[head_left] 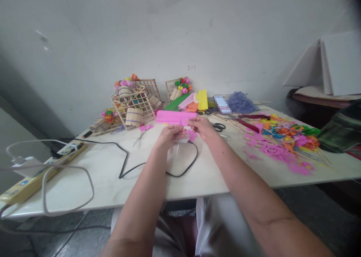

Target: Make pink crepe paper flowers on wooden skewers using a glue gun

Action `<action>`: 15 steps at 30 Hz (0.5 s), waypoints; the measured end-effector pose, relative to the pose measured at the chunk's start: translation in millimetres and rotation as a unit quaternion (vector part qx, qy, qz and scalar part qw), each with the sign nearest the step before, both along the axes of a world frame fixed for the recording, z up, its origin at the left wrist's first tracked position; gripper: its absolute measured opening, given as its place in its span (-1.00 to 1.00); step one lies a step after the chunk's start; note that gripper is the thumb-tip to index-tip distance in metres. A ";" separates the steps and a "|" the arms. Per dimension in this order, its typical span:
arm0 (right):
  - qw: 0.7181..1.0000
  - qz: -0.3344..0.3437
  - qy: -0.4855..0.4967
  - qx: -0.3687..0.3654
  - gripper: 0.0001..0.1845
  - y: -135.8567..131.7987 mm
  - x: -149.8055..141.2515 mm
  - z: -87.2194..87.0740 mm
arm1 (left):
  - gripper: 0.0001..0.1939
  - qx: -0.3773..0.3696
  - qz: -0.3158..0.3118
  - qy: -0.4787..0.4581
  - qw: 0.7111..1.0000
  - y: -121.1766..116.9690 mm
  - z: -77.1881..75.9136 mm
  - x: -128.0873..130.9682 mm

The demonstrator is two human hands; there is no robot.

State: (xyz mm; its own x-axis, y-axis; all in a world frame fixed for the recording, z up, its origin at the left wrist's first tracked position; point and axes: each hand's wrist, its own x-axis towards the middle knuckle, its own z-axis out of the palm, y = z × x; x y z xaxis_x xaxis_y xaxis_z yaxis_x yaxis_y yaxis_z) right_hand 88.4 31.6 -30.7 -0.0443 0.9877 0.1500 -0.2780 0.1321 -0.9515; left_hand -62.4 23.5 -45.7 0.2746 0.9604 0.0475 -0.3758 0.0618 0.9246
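Observation:
My left hand (172,132) is closed in a pinch on a thin pale stick (178,147), whose lower end hangs below the fingers. Close beside it, my right hand (199,126) pinches a small piece of pink crepe paper (184,122) near the stick's top. Whether the paper touches the stick I cannot tell. Just behind the hands lies a folded strip of pink crepe paper (169,116). Pink paper cut-outs (193,135) rest on the table under my right hand. To the left lie a few thin stems with pink paper tips (145,128).
Stick-built stands with paper flowers (134,117) occupy the back left. Black-handled scissors (219,127), red-handled pliers (248,124) and a colourful heap of paper scraps (282,144) lie to the right. A black cable (125,163) crosses the table from a power strip (42,174).

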 end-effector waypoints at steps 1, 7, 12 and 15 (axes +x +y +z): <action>1.000 -0.003 0.000 -0.001 -0.70 0.2 -1.0 -0.8 | -0.94 0.000 -0.002 0.000 1.000 0.0 0.0 0.0; 1.000 -0.018 0.005 -0.004 -0.74 1.6 -5.0 -4.7 | -0.94 0.005 -0.004 -0.003 1.000 -1.3 0.8 0.7; 1.000 -0.027 0.010 -0.011 -0.77 2.8 -6.6 -7.0 | -0.94 0.004 -0.004 0.001 1.000 -2.6 2.0 1.0; 0.999 -0.031 0.009 -0.014 -0.78 2.5 -7.3 -7.4 | -0.94 0.002 -0.006 0.001 1.000 -2.6 2.0 1.1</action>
State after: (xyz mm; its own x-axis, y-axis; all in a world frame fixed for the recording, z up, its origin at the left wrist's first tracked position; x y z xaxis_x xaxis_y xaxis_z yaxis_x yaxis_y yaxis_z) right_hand 81.0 34.1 -38.1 0.0189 0.9923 0.1221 -0.2877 0.1223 -0.9499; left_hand -61.3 20.9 -43.7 0.2863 0.9568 0.0513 -0.3739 0.0623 0.9254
